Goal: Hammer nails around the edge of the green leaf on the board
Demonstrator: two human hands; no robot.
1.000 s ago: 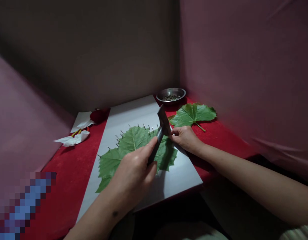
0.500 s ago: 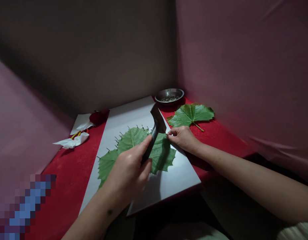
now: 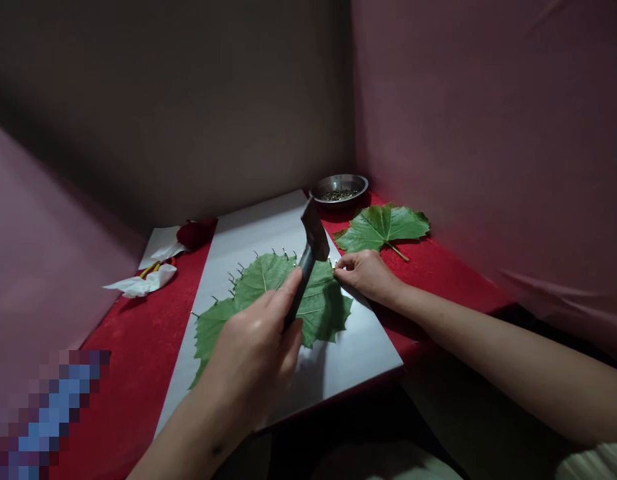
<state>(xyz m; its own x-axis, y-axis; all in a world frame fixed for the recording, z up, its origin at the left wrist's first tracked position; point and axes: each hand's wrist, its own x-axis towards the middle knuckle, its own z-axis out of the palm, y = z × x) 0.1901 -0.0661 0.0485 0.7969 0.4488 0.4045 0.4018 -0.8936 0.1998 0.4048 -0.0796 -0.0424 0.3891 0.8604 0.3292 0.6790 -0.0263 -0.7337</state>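
Note:
My left hand (image 3: 261,327) is wrapped round the dark handle of a hammer (image 3: 315,233), its head raised over the upper right of a green leaf (image 3: 261,273). The leaf lies on a white board (image 3: 283,207), its lower left part hidden behind my left hand and forearm. Several nails (image 3: 241,267) stand along the leaf's upper and left edge. At the leaf's right edge, the fingertips of my right hand (image 3: 365,272) pinch a small nail (image 3: 334,264), mostly hidden by the fingers. A gap shows between hammer head and fingertips.
A metal bowl (image 3: 361,187) of nails stands behind the board. A second leaf (image 3: 375,227) with its stem lies on the red cloth (image 3: 453,280) at right. On the left are crumpled white paper (image 3: 148,281) and a dark red object (image 3: 191,235). Walls rise behind and to the sides.
The hammer head has shifted slightly left and up, away from my right fingertips. My right hand stays in nearly the same place at the leaf's edge, still pinching.

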